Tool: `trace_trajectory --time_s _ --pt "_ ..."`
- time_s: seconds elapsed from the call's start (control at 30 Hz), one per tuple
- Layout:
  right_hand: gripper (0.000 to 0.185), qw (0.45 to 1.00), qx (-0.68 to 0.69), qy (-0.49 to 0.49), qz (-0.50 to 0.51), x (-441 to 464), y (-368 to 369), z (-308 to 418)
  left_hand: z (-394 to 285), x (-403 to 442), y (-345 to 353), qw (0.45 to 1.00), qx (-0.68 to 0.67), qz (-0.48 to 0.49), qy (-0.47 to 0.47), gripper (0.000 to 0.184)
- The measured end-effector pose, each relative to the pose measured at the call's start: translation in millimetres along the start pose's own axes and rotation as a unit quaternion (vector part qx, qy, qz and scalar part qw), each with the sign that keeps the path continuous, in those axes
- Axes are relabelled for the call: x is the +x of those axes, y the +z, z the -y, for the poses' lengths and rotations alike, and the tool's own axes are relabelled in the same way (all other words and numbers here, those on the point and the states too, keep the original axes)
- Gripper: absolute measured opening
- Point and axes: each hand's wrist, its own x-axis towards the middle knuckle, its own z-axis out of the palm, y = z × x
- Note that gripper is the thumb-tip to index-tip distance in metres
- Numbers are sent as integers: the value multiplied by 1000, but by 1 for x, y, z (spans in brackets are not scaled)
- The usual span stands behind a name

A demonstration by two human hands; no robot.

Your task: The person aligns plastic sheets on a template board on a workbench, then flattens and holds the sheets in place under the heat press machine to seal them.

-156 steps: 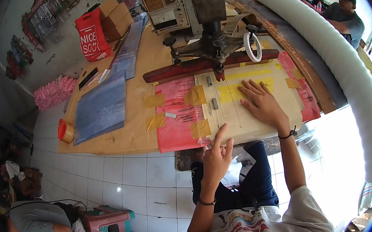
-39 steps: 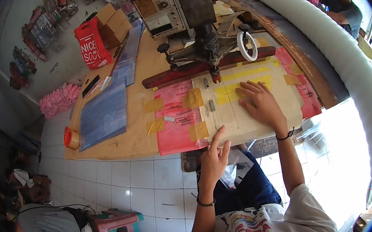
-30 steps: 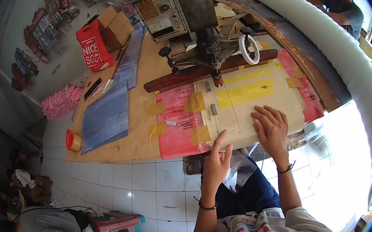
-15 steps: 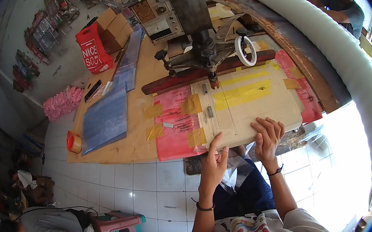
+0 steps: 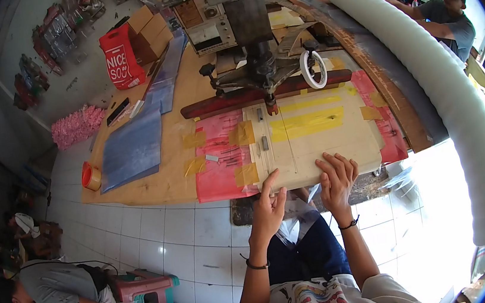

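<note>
A beige board point(image 5: 326, 148) with yellow tape strips lies at the table's near edge, over a pink-red sheet point(image 5: 216, 181) patched with brown tape. My left hand point(image 5: 269, 211) is at the board's front left corner, its index finger stretched onto the top and its thumb apart. Further right, my right hand point(image 5: 337, 182) rests its spread fingers on the board's front edge. Two small grey metal pieces, one of them a block point(image 5: 265, 143), sit on the board's left side. Above the board's far part stands a press with a dark red bar point(image 5: 213, 106) and a white ring handle point(image 5: 313, 70).
Blue sheets point(image 5: 132, 152) and a tape roll point(image 5: 91, 176) lie on the table's left. A long white roll point(image 5: 418, 65) runs along the right. A person point(image 5: 67, 291) bends near stools point(image 5: 148, 291) at lower left; another person point(image 5: 449, 20) is at upper right.
The whole view has shifted slightly, so the table and board appear a little further left and up. Both my hands keep their places on the board's front edge.
</note>
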Motion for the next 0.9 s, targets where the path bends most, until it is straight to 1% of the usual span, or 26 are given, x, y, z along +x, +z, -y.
trace_trajectory --time_s 0.13,0.17,0.23,0.3,0.43,0.5,0.53,0.63,0.7,0.77,0.83,0.9 --pt "29 1000 9 9 2 -2 -1 2 6 -2 -1 1000 9 0 -5 49" --pt "29 1000 7 7 -2 -1 0 2 6 -2 1 1000 5 -9 13 49" --pt "27 1000 5 6 -8 0 2 0 4 3 1 1000 7 -10 19 49" --pt "26 1000 6 11 -4 -3 1 1 1 -1 -2 1000 17 9 -13 48" --pt "25 1000 4 6 -13 -2 3 -1 1 2 -3 1000 24 13 -4 49" --pt "24 1000 3 4 -26 -3 7 -2 -7 0 -6 999 41 22 -12 50" --pt "24 999 4 6 -32 -3 9 -2 -3 0 -4 1000 10 22 -13 50" --pt "24 999 2 12 -34 -4 9 -2 -4 1 -7 998 27 37 -31 50" --pt "24 999 0 12 -35 -4 10 -2 3 1 -2 1000 9 16 1 49" --pt "24 999 -2 10 -40 -4 11 -2 8 3 -1 1000 4 11 13 49" --pt "23 999 -9 15 -50 -5 15 -2 8 1 -2 1000 9 20 -1 50" --pt "22 999 -11 18 -50 -5 15 -2 16 2 1 1000 -1 9 19 50"
